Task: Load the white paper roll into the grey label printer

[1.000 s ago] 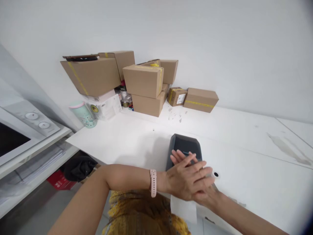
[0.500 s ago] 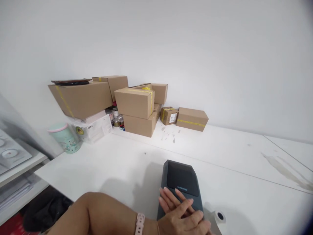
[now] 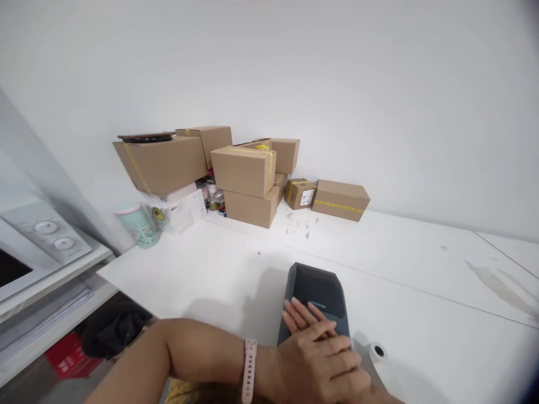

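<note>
My left hand (image 3: pixel 314 362), with a pink watch strap (image 3: pixel 249 370) on its wrist, lies across the back of my right hand (image 3: pixel 300 315). Its fingers are stretched out and slightly apart. Underneath, my right hand points up and left, fingers extended and partly covered. Both hands are over the near part of a dark blue-grey device (image 3: pixel 343 297) with a sunken black top and small blue lettering. Whether the right palm touches it is hidden. Beside the device, to the right, is a white paper roll (image 3: pixel 378 352).
Cardboard boxes (image 3: pixel 242 171) with yellow tape are stacked at the back left of the white table (image 3: pixel 227 252). A smaller box (image 3: pixel 301 193) and a long box (image 3: pixel 341 200) stand by the wall. A mint tumbler (image 3: pixel 141 227) stands left, near a microwave (image 3: pixel 46 230) on a shelf.
The view has swung left, bringing more of the microwave and shelf into sight. My crossed hands appear slightly higher in the picture, covering more of the device's top.
</note>
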